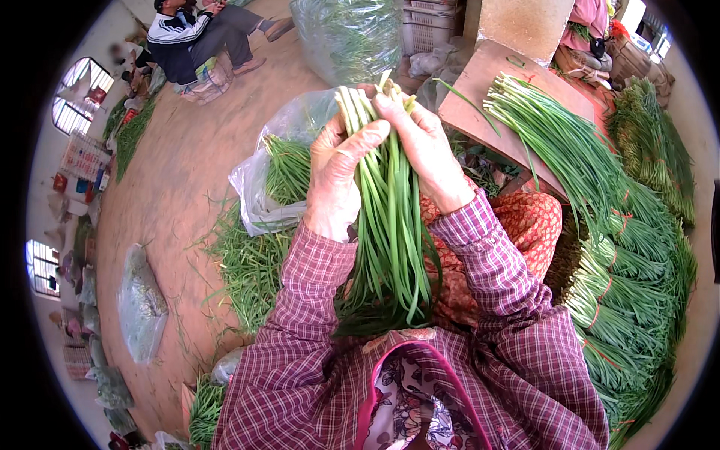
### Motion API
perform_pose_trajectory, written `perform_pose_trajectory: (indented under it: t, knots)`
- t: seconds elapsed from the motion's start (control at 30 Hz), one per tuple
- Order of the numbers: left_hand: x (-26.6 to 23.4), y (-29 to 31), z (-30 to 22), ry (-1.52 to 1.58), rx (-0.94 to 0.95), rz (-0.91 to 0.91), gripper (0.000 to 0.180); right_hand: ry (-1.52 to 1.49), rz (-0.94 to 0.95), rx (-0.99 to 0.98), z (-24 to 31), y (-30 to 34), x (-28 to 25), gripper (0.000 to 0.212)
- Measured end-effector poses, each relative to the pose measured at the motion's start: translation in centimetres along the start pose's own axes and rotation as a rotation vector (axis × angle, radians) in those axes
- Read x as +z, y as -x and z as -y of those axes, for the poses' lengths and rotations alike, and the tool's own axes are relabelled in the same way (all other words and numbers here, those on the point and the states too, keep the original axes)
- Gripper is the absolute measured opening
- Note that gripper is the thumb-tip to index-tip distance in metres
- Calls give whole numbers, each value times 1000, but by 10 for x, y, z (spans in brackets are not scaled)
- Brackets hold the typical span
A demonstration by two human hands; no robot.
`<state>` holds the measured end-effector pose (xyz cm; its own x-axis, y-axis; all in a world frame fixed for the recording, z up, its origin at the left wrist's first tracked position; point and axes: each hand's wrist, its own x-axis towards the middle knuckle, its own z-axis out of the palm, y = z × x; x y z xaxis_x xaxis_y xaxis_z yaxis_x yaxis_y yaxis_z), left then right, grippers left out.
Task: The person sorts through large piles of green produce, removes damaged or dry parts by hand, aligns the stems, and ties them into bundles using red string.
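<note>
A bunch of long green garlic chives (386, 217) hangs from both my hands, pale cut ends up and leaves trailing down over my lap. My left hand (341, 172) is closed around the stems from the left. On the other side my right hand (421, 146) pinches the stems near their pale ends, its thumb close to the left thumb. Some fingers are hidden behind the bunch. To the right, a loose pile of chives (555, 135) lies on a board (480, 124), pale ends toward the far left.
Several bundles tied with red bands (615, 277) are stacked at my right. A clear plastic bag (251, 180) with greens stands left of my hands, above loose leaves (251, 277) on the floor. A large wrapped bundle (349, 37) is ahead. Another person (202, 37) sits far left.
</note>
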<state>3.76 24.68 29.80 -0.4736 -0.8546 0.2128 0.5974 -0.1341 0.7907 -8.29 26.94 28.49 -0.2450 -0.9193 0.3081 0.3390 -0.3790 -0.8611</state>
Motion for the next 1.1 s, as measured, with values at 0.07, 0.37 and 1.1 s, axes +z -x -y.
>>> perform_pose_trajectory:
  t: [0.07,0.37,1.1]
  knots:
    - [-15,-3,3,-16,-19,-57,36,-102,14,47,3,1,0,34]
    - [-18,-10,2,-202,121,-71,31,370,17,-210,10,-14,1,31]
    - [-118,-50,-162,228,349,561,16,812,107,-268,33,-69,-10,26]
